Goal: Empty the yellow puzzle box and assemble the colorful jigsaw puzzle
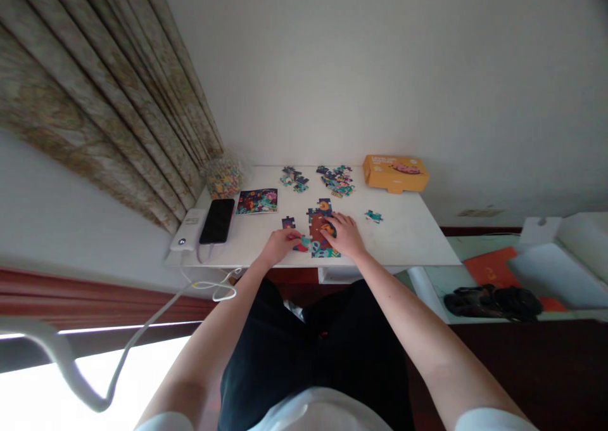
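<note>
Before me on the white desk lies a partly joined jigsaw puzzle [317, 229] with a red-brown middle and a teal lower edge. My right hand [348, 233] rests on its right side, fingers spread over the pieces. At the puzzle's lower left, my left hand [279, 246] pinches a red and teal puzzle piece [303, 244] close against the joined part; whether it is locked in I cannot tell. A dark puzzle piece [287, 222] lies just beyond my left fingers. Off to the right sits a single teal puzzle piece [374, 216].
Loose pieces form two piles, a left pile [294, 179] and a right pile [338, 180]. A picture card [257, 201], a phone [217, 221], a white power strip [189, 229] and a clear bag [224, 176] occupy the left. A yellow box [396, 173] stands back right.
</note>
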Motion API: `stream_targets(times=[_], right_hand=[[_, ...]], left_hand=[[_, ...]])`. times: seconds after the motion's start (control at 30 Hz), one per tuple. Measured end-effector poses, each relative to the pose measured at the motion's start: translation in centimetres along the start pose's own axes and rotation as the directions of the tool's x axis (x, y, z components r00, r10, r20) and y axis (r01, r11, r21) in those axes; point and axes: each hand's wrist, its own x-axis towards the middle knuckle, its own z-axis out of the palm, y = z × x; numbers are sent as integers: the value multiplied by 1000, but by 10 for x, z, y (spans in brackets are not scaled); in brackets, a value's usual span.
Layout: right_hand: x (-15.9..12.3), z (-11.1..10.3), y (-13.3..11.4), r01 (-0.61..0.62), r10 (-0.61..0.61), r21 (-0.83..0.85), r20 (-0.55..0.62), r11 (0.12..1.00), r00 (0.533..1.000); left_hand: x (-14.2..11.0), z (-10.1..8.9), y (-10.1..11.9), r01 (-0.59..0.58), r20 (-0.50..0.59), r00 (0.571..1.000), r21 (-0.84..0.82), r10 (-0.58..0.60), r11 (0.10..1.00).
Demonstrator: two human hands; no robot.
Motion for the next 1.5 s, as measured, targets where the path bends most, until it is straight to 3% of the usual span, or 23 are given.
stream_targets(times=[0.13,0.43,0.73,0.97,1.2,1.4,1.5], right_hand=[[0,-1,-1,-8,8,-4,8,1000,1000],[0,-1,0,-9,9,6,29,1000,1000],[0,-1,-1,-12,12,12,19,1000,1000],[0,0,-1,-8,8,15,8,1000,1000],[0,-2,-2,-11,11,4,17,1000,1000],[0,1,1,-19,19,-11,39,1000,999],[0,1,1,-19,19,-3,27,1000,999]], left_hand=[[-11,3,-1,-13,-44,999,88,17,996],[-23,10,0,-175,-68,976,308,205,935],[-33,9,6,-176,-78,972,387,222,905],[-39,0,6,-364,108,930,393,351,845],[-27,-4,-1,-316,15,943,343,331,885],[-2,-12,2,-300,73,954,198,291,933],[-6,0,13,-208,-63,969,324,240,923]])
